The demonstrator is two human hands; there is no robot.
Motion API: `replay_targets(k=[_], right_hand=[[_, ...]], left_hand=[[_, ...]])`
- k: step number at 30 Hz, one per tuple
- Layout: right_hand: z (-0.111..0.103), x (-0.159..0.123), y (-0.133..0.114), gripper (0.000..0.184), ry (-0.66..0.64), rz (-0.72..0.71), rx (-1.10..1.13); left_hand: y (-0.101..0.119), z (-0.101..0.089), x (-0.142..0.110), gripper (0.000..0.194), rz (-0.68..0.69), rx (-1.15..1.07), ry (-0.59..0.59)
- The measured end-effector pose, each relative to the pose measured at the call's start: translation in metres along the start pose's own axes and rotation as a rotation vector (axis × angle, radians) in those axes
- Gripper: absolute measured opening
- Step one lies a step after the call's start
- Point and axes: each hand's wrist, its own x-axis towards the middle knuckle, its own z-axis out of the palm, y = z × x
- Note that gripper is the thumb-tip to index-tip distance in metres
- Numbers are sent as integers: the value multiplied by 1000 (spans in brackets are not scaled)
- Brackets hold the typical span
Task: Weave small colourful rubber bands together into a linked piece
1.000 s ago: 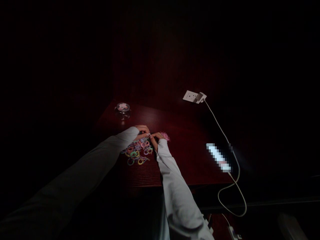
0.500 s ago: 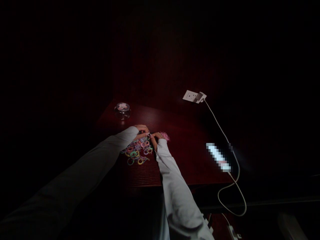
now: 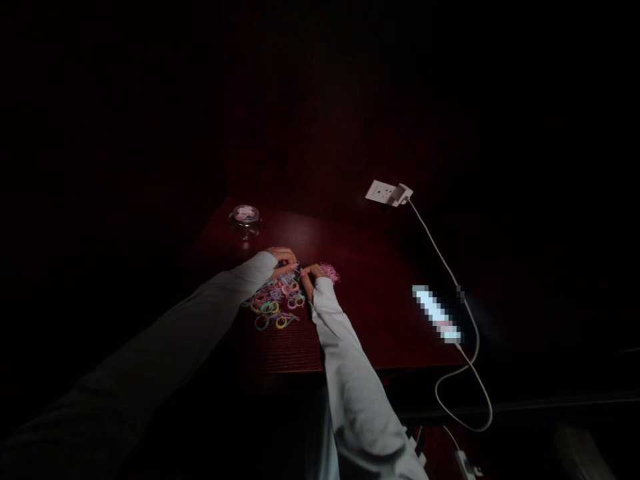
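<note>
The left hand (image 3: 284,259) and right hand (image 3: 311,276) are curled, fingertips nearly meeting at the far side of the hair ties (image 3: 270,307) on the table (image 3: 370,313), seemingly spread near for easy reach, though whether either pinches one is too dark to tell.

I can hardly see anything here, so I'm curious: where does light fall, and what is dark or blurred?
Head view: mostly near black; a soft sheen on the red tabletop; the bright slab masked by coarse pixel blocks; the right sleeve brighter, the left sleeve fading into shadow; detail between the left hand and right hand too small and dim to tell.
</note>
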Motion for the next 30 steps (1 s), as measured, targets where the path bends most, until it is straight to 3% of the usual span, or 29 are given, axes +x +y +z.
replay_targets(k=[8, 13, 20, 30], right_hand=[[-1, 1, 1, 24, 13, 6, -12], [-1, 0, 0, 24, 9, 8, -3], [1, 1, 1, 24, -15, 23, 30], [0, 0, 1, 24, -20, 19, 46]], left_hand=[[-17, -2, 1, 21, -131, 228, 109], [-20, -5, 1, 24, -120, 273, 96], [-9, -2, 0, 28, -58, 144, -69], [-8, -2, 0, 28, 10, 69, -34]])
